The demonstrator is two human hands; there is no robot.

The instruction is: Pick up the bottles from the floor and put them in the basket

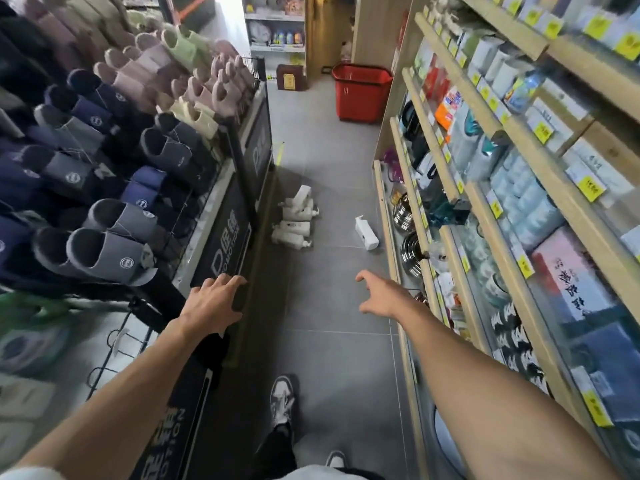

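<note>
White bottles [296,220] lie in heap on grey floor [329,341], well ahead of all fingertips. One more white bottle [366,233] lies apart, ahead of right hand [381,294], whose fingers are loosely bent and empty. Left hand [213,299]: fingers spread, holding nothing, at edge of black display panel [221,244]. Red basket [360,91] stands far beyond heap.

A black panel [221,249] on the slipper rack's [104,161] front edge bears a large white "P" and small letters, "OMO HO", partly cut off. A nearer black panel [166,432] shows "OTION". The yellow price tags [592,194] on the wooden shelves [450,183] and the Chinese calligraphy on a pink box [568,271] are too blurred to read.
</note>
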